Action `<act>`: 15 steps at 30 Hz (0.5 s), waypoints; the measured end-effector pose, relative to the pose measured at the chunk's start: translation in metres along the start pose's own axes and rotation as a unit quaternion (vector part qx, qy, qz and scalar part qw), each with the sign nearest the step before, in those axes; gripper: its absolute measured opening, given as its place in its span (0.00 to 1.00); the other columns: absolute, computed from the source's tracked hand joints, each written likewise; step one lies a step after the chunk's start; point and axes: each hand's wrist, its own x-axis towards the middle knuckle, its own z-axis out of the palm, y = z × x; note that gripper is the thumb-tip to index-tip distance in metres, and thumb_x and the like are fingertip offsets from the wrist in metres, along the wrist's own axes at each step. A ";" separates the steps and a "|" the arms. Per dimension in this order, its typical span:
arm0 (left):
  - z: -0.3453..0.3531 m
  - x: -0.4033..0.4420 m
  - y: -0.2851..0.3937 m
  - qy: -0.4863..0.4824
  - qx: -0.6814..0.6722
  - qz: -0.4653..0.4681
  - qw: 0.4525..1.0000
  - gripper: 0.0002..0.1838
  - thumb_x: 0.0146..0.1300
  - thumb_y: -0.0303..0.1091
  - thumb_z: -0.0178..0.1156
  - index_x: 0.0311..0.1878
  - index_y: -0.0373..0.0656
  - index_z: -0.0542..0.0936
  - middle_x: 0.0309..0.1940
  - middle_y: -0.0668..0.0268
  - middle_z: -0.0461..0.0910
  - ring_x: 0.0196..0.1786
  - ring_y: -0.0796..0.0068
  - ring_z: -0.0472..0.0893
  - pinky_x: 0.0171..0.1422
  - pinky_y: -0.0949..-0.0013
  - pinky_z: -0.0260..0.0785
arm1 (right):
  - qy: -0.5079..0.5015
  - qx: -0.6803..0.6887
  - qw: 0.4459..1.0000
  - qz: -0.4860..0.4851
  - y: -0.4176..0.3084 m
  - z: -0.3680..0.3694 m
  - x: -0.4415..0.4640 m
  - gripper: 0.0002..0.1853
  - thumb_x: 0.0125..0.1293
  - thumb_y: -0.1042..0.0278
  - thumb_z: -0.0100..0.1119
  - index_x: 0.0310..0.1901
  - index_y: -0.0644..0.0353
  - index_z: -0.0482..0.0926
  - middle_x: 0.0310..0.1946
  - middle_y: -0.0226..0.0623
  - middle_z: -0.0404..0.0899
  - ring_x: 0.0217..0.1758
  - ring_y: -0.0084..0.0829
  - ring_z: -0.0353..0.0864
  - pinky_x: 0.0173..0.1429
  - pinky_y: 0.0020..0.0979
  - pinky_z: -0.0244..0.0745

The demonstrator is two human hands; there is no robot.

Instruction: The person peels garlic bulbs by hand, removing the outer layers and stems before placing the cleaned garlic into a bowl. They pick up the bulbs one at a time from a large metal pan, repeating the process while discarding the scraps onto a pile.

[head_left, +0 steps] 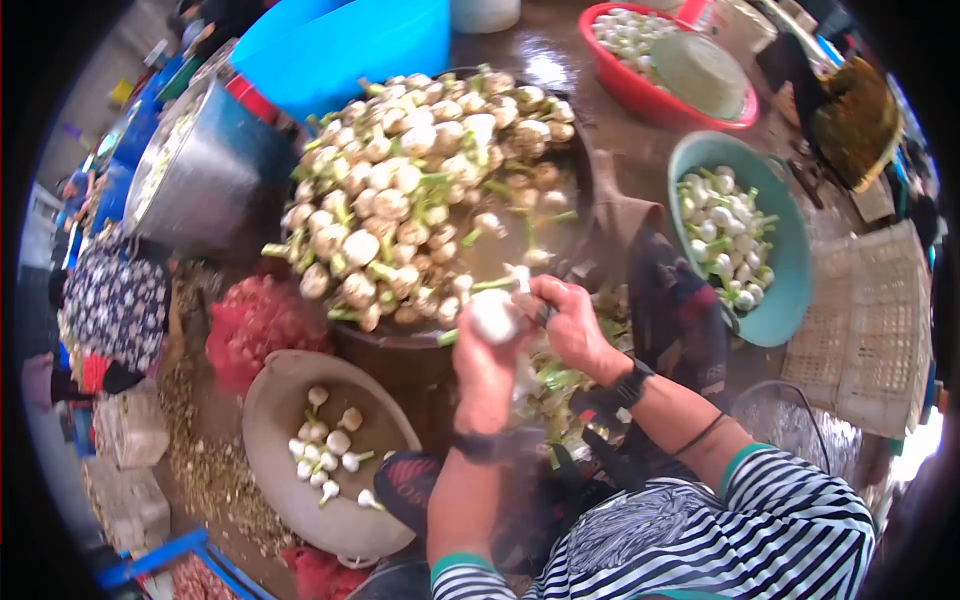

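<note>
My left hand is closed round a white garlic bulb, slightly blurred, with a bit of green stem beside it. Close against it, my right hand is closed on a small dark knife-like tool, mostly hidden by the fingers. Both hands are over the near rim of a wide dark tub. Heaped in that tub are many unpeeled, soil-stained garlic bulbs with short green stems, and murky water shows at its right side. Green trimmings lie below my hands.
A beige basin at lower left and a teal basin at right hold clean white bulbs. A red basin, blue tub, metal pot, red net sack and plastic crate stand around. A person in a floral garment is at left.
</note>
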 end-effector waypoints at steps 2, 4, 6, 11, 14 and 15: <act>-0.005 0.003 0.012 0.030 -0.049 0.003 0.998 0.24 0.64 0.50 0.49 0.48 0.37 0.76 0.42 0.55 0.81 0.46 0.54 0.80 0.51 0.50 0.74 | -0.067 0.591 0.785 0.173 0.019 -0.016 0.013 0.04 0.64 0.79 0.48 0.37 0.63 0.74 0.29 0.30 0.73 0.29 0.26 0.72 0.33 0.32 0.70; 0.001 -0.001 0.027 -0.022 0.004 0.027 0.999 0.24 0.64 0.49 0.49 0.48 0.36 0.76 0.44 0.53 0.81 0.49 0.54 0.80 0.48 0.53 0.77 | 0.009 0.519 0.836 0.177 -0.005 -0.031 0.018 0.06 0.63 0.79 0.47 0.39 0.60 0.73 0.29 0.31 0.74 0.29 0.26 0.73 0.33 0.30 0.71; -0.001 0.004 0.035 -0.022 -0.021 0.034 0.999 0.26 0.66 0.52 0.47 0.50 0.36 0.75 0.48 0.55 0.80 0.49 0.56 0.81 0.48 0.54 0.77 | -0.144 0.119 0.979 0.077 0.024 -0.045 0.008 0.11 0.64 0.77 0.48 0.48 0.63 0.73 0.31 0.38 0.77 0.34 0.31 0.78 0.38 0.36 0.74; 0.017 0.001 0.025 0.046 0.115 0.070 0.990 0.22 0.69 0.50 0.47 0.50 0.39 0.75 0.45 0.60 0.80 0.46 0.62 0.81 0.45 0.56 0.77 | -0.229 -0.228 0.945 0.040 0.051 -0.050 -0.029 0.35 0.49 0.77 0.59 0.63 0.62 0.66 0.49 0.49 0.77 0.55 0.49 0.74 0.58 0.40 0.69; 0.035 -0.012 -0.004 -0.040 0.224 0.031 0.973 0.19 0.69 0.46 0.48 0.53 0.42 0.72 0.48 0.64 0.76 0.50 0.73 0.75 0.53 0.68 0.70 | -0.144 -0.020 0.989 -0.016 -0.011 -0.048 -0.010 0.34 0.46 0.77 0.61 0.60 0.61 0.70 0.52 0.46 0.75 0.58 0.45 0.72 0.62 0.38 0.67; 0.043 -0.022 -0.011 -0.094 0.270 -0.008 0.958 0.19 0.69 0.42 0.49 0.56 0.41 0.70 0.48 0.65 0.75 0.52 0.73 0.74 0.57 0.71 0.66 | -0.167 -0.085 0.980 -0.066 -0.005 -0.050 -0.002 0.32 0.45 0.78 0.62 0.58 0.60 0.71 0.52 0.44 0.75 0.59 0.43 0.72 0.63 0.37 0.66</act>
